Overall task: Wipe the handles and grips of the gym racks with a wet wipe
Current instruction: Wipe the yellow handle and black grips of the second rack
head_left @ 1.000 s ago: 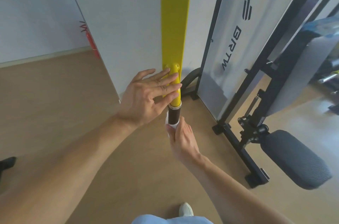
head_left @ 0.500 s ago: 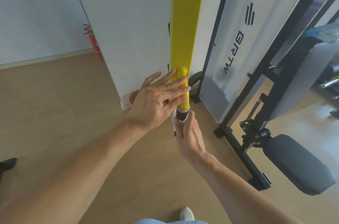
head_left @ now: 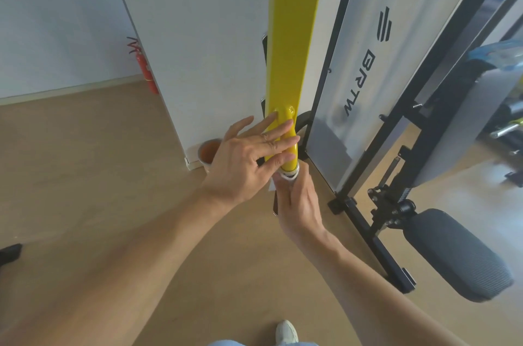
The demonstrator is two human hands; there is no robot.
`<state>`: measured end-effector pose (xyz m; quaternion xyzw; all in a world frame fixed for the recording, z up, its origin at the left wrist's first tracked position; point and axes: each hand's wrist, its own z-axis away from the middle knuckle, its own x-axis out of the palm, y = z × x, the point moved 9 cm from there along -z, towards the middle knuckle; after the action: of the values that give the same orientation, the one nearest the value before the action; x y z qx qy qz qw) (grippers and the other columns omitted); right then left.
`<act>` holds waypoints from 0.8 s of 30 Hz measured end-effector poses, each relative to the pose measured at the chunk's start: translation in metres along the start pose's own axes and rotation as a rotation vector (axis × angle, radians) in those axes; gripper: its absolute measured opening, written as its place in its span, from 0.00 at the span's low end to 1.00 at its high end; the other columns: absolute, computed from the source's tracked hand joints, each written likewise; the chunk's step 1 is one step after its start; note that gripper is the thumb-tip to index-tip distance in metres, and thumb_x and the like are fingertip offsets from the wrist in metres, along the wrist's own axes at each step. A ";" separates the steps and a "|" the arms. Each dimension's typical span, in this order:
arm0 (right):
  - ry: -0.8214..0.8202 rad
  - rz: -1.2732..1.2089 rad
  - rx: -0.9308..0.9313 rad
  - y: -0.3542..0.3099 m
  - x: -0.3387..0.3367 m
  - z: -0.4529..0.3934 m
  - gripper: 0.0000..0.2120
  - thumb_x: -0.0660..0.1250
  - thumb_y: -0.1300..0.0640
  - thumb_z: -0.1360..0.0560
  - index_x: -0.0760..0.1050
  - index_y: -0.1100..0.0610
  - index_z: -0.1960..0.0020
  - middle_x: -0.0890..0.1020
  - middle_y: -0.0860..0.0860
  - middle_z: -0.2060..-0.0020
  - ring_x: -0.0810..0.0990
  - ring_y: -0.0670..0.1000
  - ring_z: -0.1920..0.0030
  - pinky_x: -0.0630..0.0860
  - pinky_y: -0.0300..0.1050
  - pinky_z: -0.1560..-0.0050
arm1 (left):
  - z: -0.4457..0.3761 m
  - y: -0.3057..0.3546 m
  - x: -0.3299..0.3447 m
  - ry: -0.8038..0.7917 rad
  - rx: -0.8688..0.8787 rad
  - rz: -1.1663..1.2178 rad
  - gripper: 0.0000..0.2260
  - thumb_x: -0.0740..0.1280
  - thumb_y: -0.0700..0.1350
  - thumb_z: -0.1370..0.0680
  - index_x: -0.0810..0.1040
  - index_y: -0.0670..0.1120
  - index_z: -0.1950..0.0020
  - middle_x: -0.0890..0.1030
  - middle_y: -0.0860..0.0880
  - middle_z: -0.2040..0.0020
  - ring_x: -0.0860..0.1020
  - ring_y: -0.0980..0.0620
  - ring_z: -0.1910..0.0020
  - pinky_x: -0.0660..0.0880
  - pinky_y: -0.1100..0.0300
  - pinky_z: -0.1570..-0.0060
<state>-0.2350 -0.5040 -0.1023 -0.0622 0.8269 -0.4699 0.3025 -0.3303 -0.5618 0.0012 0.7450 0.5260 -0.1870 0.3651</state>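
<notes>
We see the right hand clamped around the handle with the wet wipe, left hand splayed flat on the yellow bar just above, the handle's axis running lengthwise toward us.

Grip and most of the wet wipe hidden inside right hand.
</notes>
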 end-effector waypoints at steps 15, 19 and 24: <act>-0.047 0.012 0.006 0.024 0.012 0.008 0.05 0.57 0.45 0.19 0.62 0.44 0.47 0.75 0.44 0.60 0.75 0.51 0.60 0.74 0.50 0.58 | 0.002 0.003 0.004 0.036 -0.009 0.029 0.14 0.69 0.51 0.21 0.82 0.51 0.37 0.78 0.50 0.33 0.72 0.52 0.29 0.68 0.42 0.32; -0.192 0.172 0.203 0.082 0.038 0.036 0.09 0.60 0.47 0.20 0.59 0.42 0.48 0.75 0.48 0.58 0.74 0.51 0.58 0.70 0.47 0.58 | -0.002 0.000 0.006 0.009 -0.035 0.030 0.15 0.67 0.54 0.21 0.81 0.52 0.36 0.77 0.51 0.32 0.71 0.53 0.28 0.67 0.42 0.31; 0.005 -0.039 0.007 0.017 0.005 0.006 0.05 0.58 0.44 0.19 0.62 0.42 0.47 0.78 0.46 0.58 0.77 0.52 0.57 0.74 0.49 0.56 | -0.001 0.001 0.006 0.022 -0.024 0.025 0.14 0.68 0.54 0.21 0.82 0.52 0.37 0.77 0.51 0.33 0.71 0.52 0.28 0.66 0.41 0.31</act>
<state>-0.2323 -0.5008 -0.1206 -0.0757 0.8246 -0.4789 0.2913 -0.3276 -0.5571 -0.0017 0.7490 0.5229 -0.1682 0.3705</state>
